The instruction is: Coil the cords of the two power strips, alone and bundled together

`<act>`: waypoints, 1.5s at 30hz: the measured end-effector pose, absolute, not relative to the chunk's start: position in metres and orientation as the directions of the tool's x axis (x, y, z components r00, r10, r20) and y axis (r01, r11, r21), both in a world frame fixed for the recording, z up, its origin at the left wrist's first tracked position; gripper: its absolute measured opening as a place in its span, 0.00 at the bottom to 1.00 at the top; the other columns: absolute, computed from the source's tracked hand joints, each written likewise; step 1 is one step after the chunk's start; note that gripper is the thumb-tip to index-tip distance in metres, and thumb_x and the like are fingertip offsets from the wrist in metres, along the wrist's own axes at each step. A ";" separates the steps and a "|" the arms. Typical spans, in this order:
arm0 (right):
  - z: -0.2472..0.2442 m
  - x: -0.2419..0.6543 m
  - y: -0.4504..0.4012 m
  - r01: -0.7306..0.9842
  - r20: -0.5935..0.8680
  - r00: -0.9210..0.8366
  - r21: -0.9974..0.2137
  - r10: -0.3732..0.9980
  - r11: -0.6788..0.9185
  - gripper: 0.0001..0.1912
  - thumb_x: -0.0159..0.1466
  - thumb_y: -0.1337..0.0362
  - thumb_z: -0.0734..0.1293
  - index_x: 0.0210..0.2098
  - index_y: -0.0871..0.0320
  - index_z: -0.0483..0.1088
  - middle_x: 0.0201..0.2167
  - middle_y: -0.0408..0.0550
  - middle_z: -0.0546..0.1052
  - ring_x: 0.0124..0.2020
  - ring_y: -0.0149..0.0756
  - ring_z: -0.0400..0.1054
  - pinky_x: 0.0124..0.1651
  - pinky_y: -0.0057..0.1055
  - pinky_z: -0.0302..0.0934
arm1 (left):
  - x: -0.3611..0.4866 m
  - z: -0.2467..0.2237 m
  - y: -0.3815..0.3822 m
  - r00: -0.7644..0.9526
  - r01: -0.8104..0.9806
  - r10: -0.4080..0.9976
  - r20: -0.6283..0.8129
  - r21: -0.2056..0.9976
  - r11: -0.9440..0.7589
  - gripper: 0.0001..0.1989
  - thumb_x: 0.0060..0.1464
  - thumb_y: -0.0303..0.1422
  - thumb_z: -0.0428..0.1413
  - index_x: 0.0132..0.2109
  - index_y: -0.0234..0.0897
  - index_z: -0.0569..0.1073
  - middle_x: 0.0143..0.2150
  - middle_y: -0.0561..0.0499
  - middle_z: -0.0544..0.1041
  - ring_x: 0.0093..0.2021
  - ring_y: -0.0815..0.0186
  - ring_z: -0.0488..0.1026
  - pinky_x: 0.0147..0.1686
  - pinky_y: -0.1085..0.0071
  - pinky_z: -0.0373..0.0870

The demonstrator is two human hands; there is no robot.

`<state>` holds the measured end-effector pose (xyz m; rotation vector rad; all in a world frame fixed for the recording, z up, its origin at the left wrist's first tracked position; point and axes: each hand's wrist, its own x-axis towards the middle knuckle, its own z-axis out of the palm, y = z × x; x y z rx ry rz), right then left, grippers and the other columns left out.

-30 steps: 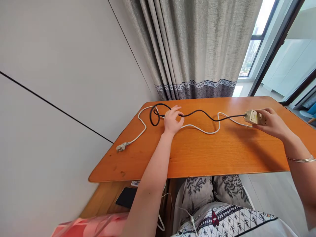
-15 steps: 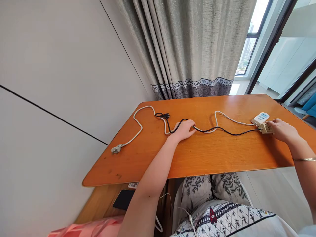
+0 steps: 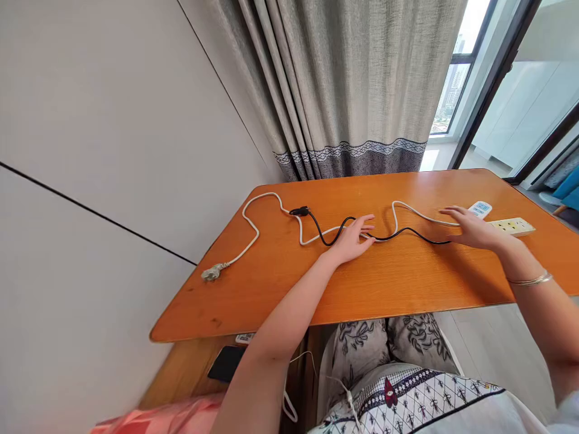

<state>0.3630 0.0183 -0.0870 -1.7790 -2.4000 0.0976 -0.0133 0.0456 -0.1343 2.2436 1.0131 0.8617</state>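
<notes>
Orange-brown wood forms the table (image 3: 271, 283), which spans the view below a pale wall (image 3: 90, 120) on the left and a grey curtain (image 3: 362, 90) behind its far edge. At the table's left end lies a white plug (image 3: 211, 273). Its white cord (image 3: 257, 234) bends toward the table's far edge, then runs in loose curves along the table to the right. Below the table's near left edge, a dark flat device (image 3: 226, 363) rests on a lower wooden surface (image 3: 181, 367), with pink fabric (image 3: 167, 416) nearer the viewer.

Left of the table's middle, a black plug (image 3: 300, 211) lies across the white cord, and its black cord (image 3: 332, 242) dips and rises to the right. At about the table's middle, the left hand (image 3: 353, 240) is palm down over both cords, its fingers stretched out and a little apart, the thumb set away from them. Whether it presses on the cords cannot be told.

Toward the table's right end, the right hand (image 3: 474, 230) is also open, fingers extended and thumb apart, above the black cord and partly hiding two power strips. The white power strip (image 3: 480, 209) lies just beyond this hand, on the table's far side. The cream power strip (image 3: 513, 226) lies on the table's right end, its outlets facing up. A window (image 3: 452, 90) stands beyond the table's far right.
</notes>
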 end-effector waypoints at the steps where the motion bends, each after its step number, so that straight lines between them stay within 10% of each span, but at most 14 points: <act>1: -0.088 0.344 0.022 0.912 0.104 -0.364 -0.159 0.925 0.377 0.36 0.60 0.58 0.69 0.67 0.58 0.62 0.69 0.63 0.64 0.70 0.57 0.59 0.70 0.52 0.58 | -0.012 -0.135 0.044 0.551 0.468 0.749 0.369 0.606 -0.643 0.30 0.58 0.30 0.57 0.67 0.35 0.61 0.68 0.34 0.69 0.65 0.54 0.72 0.63 0.53 0.71; 4: -0.095 0.286 0.035 0.817 0.156 -0.553 -0.093 0.819 0.569 0.41 0.60 0.58 0.71 0.70 0.61 0.60 0.72 0.65 0.60 0.74 0.58 0.51 0.73 0.58 0.50 | -0.011 -0.136 0.044 0.659 0.551 0.649 0.380 0.344 -0.760 0.31 0.56 0.25 0.56 0.66 0.33 0.63 0.71 0.34 0.65 0.73 0.50 0.60 0.74 0.43 0.50; 7: -0.099 0.236 0.045 0.723 0.105 -0.689 0.035 0.717 0.690 0.40 0.59 0.62 0.72 0.69 0.62 0.61 0.69 0.64 0.66 0.74 0.59 0.51 0.73 0.65 0.40 | -0.013 -0.137 0.047 0.683 0.608 0.644 0.345 0.220 -0.763 0.31 0.55 0.23 0.54 0.66 0.30 0.65 0.67 0.34 0.71 0.71 0.49 0.65 0.74 0.41 0.50; 14: -0.101 0.182 0.045 0.770 -0.198 -0.596 0.134 0.778 0.624 0.21 0.71 0.70 0.56 0.58 0.67 0.72 0.50 0.69 0.80 0.51 0.52 0.78 0.52 0.44 0.70 | -0.009 -0.148 0.047 0.658 0.480 0.469 0.590 0.152 -0.864 0.28 0.60 0.24 0.51 0.67 0.34 0.63 0.68 0.35 0.70 0.66 0.56 0.71 0.61 0.54 0.73; 19: -0.078 0.185 0.042 0.802 -0.178 -0.560 0.127 0.809 0.584 0.20 0.74 0.60 0.56 0.52 0.62 0.75 0.45 0.64 0.82 0.47 0.54 0.79 0.45 0.40 0.69 | -0.014 -0.135 0.040 0.505 0.492 0.213 0.837 -0.076 -0.867 0.24 0.60 0.27 0.56 0.62 0.43 0.68 0.65 0.41 0.74 0.69 0.55 0.68 0.70 0.47 0.58; 22: -0.047 0.191 0.044 0.820 -0.086 -0.569 0.024 0.818 0.573 0.20 0.74 0.54 0.56 0.48 0.59 0.76 0.43 0.59 0.83 0.44 0.49 0.78 0.44 0.36 0.65 | -0.029 -0.121 0.046 0.329 0.675 0.435 0.838 0.113 -0.729 0.36 0.53 0.40 0.65 0.66 0.40 0.64 0.71 0.35 0.66 0.72 0.45 0.62 0.72 0.39 0.48; 27: 0.003 0.194 0.046 0.741 0.208 -0.558 -0.312 0.803 0.595 0.17 0.73 0.59 0.57 0.38 0.58 0.75 0.33 0.49 0.79 0.34 0.36 0.71 0.38 0.31 0.58 | -0.049 -0.113 0.063 0.129 0.639 0.746 0.653 0.520 -0.566 0.53 0.48 0.38 0.69 0.74 0.43 0.49 0.72 0.32 0.62 0.49 0.56 0.81 0.56 0.54 0.72; 32: 0.047 0.184 0.051 0.471 0.603 -0.418 -0.497 0.680 0.729 0.18 0.71 0.53 0.61 0.30 0.57 0.71 0.22 0.41 0.65 0.26 0.31 0.59 0.32 0.30 0.53 | -0.052 -0.114 0.070 -0.005 0.363 0.803 0.595 0.750 -0.553 0.38 0.58 0.37 0.61 0.71 0.39 0.55 0.46 0.44 0.82 0.28 0.70 0.73 0.33 0.71 0.70; 38: 0.102 0.163 0.071 0.095 0.795 -0.019 -0.602 0.606 0.793 0.24 0.69 0.39 0.60 0.29 0.51 0.64 0.19 0.39 0.54 0.20 0.31 0.49 0.24 0.33 0.47 | -0.044 -0.113 0.070 0.148 -0.037 0.863 0.484 0.874 -0.484 0.29 0.58 0.56 0.58 0.53 0.35 0.73 0.25 0.53 0.74 0.24 0.69 0.68 0.27 0.71 0.65; 45: 0.132 0.134 0.063 0.095 0.736 0.118 -0.676 0.666 0.731 0.23 0.70 0.37 0.54 0.32 0.47 0.61 0.23 0.41 0.56 0.22 0.36 0.49 0.24 0.36 0.46 | -0.021 -0.117 0.055 0.324 -0.259 0.793 0.516 0.855 -0.450 0.58 0.30 0.64 0.69 0.67 0.49 0.64 0.63 0.40 0.71 0.22 0.82 0.58 0.27 0.71 0.65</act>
